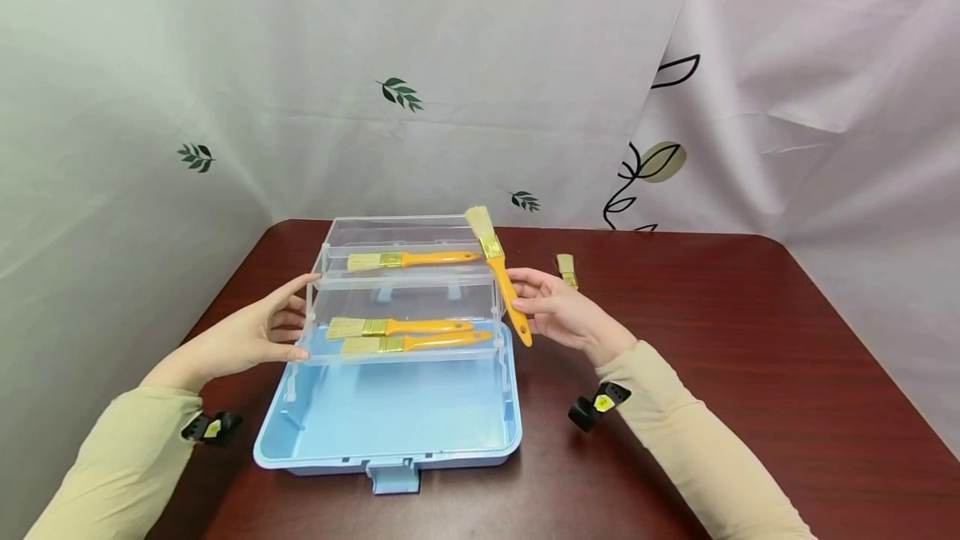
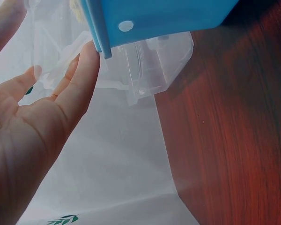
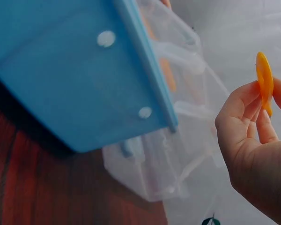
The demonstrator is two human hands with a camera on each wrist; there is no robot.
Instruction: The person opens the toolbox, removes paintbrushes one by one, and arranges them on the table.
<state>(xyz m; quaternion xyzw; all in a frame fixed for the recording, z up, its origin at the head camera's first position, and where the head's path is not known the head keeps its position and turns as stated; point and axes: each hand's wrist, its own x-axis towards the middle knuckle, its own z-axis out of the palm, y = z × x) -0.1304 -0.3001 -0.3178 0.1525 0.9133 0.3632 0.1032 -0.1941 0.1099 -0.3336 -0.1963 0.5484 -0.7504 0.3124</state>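
A blue case (image 1: 397,423) stands open, with two clear tiered trays raised over it. One yellow-handled paintbrush (image 1: 438,257) lies in the upper tray (image 1: 405,281); two more paintbrushes (image 1: 429,326) lie side by side in the lower tray (image 1: 412,359). My left hand (image 1: 243,336) grips the trays' left side, fingertips at the upper tray and thumb at the lower one. At the trays' right end my right hand (image 1: 562,311) pinches another paintbrush (image 1: 502,277) by its handle, bristles up and tilted left. That handle (image 3: 265,82) shows between thumb and fingers in the right wrist view.
Another paintbrush (image 1: 567,269) lies on the dark red table (image 1: 720,357) behind my right hand, its handle hidden. The case's latch (image 1: 394,477) hangs down at the front. A pale leaf-patterned curtain (image 1: 480,148) closes off the back and sides.
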